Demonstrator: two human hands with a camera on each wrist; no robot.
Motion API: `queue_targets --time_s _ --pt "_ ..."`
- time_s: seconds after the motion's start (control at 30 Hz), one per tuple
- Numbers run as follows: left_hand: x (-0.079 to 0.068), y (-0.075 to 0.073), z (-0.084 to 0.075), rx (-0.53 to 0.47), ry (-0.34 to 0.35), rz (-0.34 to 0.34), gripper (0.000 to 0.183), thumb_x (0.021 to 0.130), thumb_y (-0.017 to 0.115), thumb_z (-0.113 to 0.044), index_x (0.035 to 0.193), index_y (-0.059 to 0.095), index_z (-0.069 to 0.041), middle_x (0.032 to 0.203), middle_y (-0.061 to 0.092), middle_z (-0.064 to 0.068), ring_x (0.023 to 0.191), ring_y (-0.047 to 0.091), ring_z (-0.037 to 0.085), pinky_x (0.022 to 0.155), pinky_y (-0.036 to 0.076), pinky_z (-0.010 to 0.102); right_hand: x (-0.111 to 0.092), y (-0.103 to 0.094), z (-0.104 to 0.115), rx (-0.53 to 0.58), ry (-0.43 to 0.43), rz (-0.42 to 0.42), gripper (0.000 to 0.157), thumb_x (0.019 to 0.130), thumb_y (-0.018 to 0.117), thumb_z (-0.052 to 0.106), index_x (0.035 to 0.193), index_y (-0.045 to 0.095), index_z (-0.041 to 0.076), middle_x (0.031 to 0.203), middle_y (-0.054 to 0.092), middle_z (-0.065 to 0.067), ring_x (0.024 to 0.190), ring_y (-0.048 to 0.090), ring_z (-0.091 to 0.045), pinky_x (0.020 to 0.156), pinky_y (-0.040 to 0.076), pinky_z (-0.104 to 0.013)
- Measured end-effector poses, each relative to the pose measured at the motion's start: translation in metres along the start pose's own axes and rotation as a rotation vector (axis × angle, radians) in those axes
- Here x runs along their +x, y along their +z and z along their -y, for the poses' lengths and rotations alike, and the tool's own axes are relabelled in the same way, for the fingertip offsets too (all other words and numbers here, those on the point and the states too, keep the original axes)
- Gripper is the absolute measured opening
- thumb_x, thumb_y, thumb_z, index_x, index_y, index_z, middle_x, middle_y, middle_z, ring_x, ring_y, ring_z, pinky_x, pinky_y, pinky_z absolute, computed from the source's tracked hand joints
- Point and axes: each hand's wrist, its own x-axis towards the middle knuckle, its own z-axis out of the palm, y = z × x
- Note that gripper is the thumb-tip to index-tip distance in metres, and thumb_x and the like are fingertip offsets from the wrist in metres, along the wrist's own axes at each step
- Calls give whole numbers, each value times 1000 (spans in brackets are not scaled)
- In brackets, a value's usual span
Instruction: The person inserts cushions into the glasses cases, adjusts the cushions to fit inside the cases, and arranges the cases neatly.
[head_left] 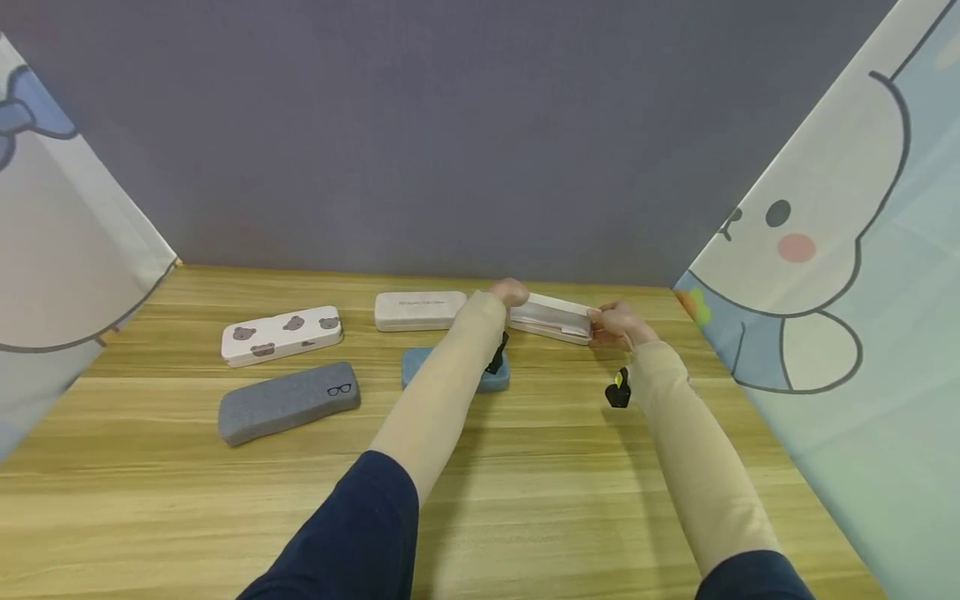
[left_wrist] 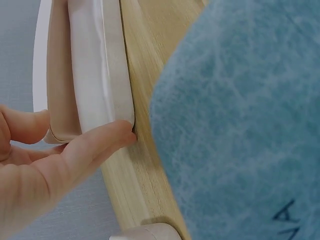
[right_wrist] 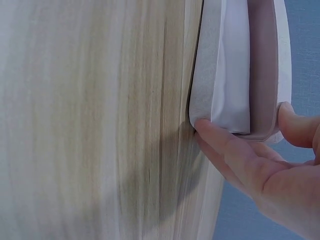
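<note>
A white glasses case [head_left: 540,327] stands at the back of the table with its lid raised, showing a pinkish lining [right_wrist: 262,65] and a folded white cloth [right_wrist: 235,70] inside. My left hand [head_left: 511,292] holds the case's left end, thumb at the lid's edge and fingers [left_wrist: 95,145] along the front corner of the base. At the opposite end my right hand [head_left: 621,323] grips it the same way, its thumb [right_wrist: 297,125] on the lid and its fingertips at the base corner.
A blue case [head_left: 492,382] lies in front, partly hidden by my left forearm. Left of it are a white case with lettering [head_left: 420,312], a white bear-print case [head_left: 282,336] and a grey case with a glasses drawing [head_left: 288,402]. A grey panel [head_left: 420,150] rises behind.
</note>
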Motion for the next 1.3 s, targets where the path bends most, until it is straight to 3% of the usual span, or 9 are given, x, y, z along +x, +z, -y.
queue_targets --time_s 0.03,0.27,0.43,0.47,0.5,0.7,0.9,1.0,1.3 --pt "-1 -1 -1 8 -8 -4 51 104 18 -22 154 17 -12 163 13 6 147 24 26 108 42 41 0 1 1 -1 0 -3 59 104 34 19 149 11 -12 140 36 -32 109 54 -28 104 45 -43" --pt "70 3 19 94 44 -25 50 103 26 -26 151 29 -14 162 19 5 147 26 24 106 44 39 1 3 1 -10 6 -20 58 104 34 21 149 13 -10 142 35 -32 112 53 -29 107 42 -45" --pt "83 4 21 151 43 -21 48 104 24 -24 151 30 -14 161 21 3 148 24 22 104 43 33 2 5 -1 6 4 -32 60 104 33 19 150 6 -10 145 31 -33 122 48 -34 109 40 -45" --pt "103 6 26 175 54 -26 48 103 24 -23 150 31 -15 161 21 3 147 25 22 99 44 32 2 6 -1 7 0 -34 61 104 34 19 150 5 -10 146 30 -33 122 47 -34 109 40 -45" --pt "106 6 27 196 55 -27 48 103 24 -21 151 31 -14 161 21 4 146 26 22 98 44 32 2 6 -1 4 -2 -38 61 104 34 18 149 5 -11 146 30 -33 121 48 -33 109 41 -45" --pt "133 8 35 256 55 -55 48 101 31 -17 148 35 -12 160 22 3 132 44 16 81 48 29 3 10 -2 11 -4 -67 59 103 38 15 148 11 -13 124 45 -26 99 56 -24 101 47 -41" --pt "127 5 33 180 14 -34 52 101 35 -14 152 25 -15 162 15 1 140 37 17 76 55 31 2 12 -1 15 7 -93 61 103 39 15 149 8 -10 140 36 -29 90 54 -17 102 47 -39" --pt "104 1 27 78 -4 -3 57 102 36 -10 155 16 -15 163 9 1 145 29 19 80 53 34 1 13 0 7 7 -109 63 103 40 16 150 7 -9 145 32 -29 90 53 -16 104 46 -39" --pt "42 3 16 56 11 -43 57 100 33 -5 154 14 -7 163 9 8 148 21 27 93 53 37 -1 16 -3 -37 -17 -129 63 102 42 16 149 9 -11 101 46 -9 73 53 -10 96 49 -39"
